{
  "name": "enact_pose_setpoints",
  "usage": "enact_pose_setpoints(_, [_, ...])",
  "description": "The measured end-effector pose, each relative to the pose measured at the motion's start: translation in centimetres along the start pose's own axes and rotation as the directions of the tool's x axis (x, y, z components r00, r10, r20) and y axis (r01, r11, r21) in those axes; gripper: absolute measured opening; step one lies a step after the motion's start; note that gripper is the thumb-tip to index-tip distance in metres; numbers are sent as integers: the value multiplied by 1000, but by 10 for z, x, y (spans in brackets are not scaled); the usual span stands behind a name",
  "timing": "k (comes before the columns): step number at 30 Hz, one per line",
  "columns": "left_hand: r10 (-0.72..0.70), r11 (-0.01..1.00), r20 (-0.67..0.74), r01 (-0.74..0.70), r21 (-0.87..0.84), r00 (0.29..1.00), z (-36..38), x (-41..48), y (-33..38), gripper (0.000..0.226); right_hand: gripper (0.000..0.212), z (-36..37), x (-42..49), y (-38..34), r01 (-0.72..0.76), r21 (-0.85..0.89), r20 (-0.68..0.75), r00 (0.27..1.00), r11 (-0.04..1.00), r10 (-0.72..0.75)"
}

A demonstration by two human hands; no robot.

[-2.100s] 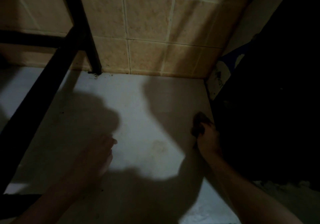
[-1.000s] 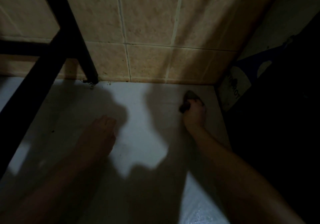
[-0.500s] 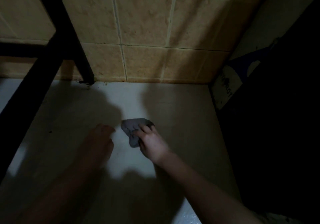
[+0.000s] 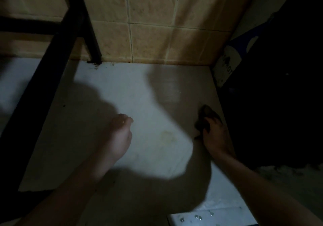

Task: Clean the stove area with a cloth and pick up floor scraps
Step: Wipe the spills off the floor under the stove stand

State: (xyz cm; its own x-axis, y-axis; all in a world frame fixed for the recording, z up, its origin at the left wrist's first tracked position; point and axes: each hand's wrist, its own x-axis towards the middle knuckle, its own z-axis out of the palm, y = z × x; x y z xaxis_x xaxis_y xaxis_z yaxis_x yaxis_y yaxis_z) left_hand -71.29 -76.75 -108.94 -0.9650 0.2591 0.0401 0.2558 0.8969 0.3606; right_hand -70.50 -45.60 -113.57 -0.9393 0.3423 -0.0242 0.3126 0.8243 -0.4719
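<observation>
The pale counter surface (image 4: 139,103) lies dim, half in shadow, below a tan tiled wall. My right hand (image 4: 215,136) grips a small dark cloth (image 4: 205,116) and presses it on the surface near its right edge. My left hand (image 4: 118,136) hovers over the middle of the surface with fingers curled and nothing in it. A faint yellowish stain (image 4: 167,135) shows between the two hands.
A black metal frame (image 4: 43,79) slants across the left, its leg (image 4: 93,49) meeting the surface by the wall with dark crumbs (image 4: 95,66) at its foot. A blue-and-white package (image 4: 230,59) leans at the right wall. Right of the surface is deep darkness.
My right hand has dragged the cloth from the middle of the surface to the right edge. My left hand has stayed near the middle.
</observation>
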Motion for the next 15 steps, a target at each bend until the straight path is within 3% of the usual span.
enact_pose_setpoints(2, [-45, 999, 21, 45, -3, 999, -7, -12, 0, 30, 44, 12, -13, -16, -32, -71, 65, 997, 997, 37])
enact_pose_setpoints(5, [-108, 994, 21, 109, -23, 994, -15, -38, -3, 29, 52, 26, -46, -52, 228, -38, 226, 950, 973, -214])
enact_pose_setpoints(9, [-97, 995, 53, 97, -6, 994, -29, -63, -9, 33, 59, 58, -75, -106, 539, -14, 379, 783, 842, -494])
enact_pose_setpoints(12, [-212, 977, 124, 209, 33, 969, -34, -76, -14, 33, 59, 74, -94, -136, 687, -5, 566, 601, 727, -564])
enact_pose_setpoints(15, [-225, 973, 130, 218, 71, 966, -49, -90, -14, 30, 80, 70, -119, -141, 760, 46, 623, 486, 649, -613])
